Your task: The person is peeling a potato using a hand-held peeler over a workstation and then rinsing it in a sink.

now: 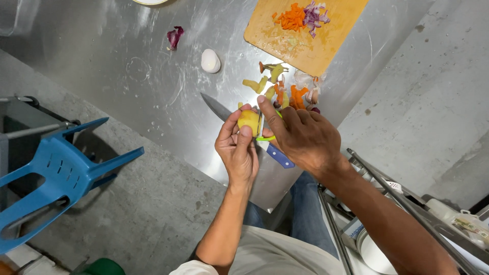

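Yellow potato sits pinched in the left hand above the steel table; the right hand is closed around a green peeler. The blade runs close to the left thumb, so a slip could nick it.
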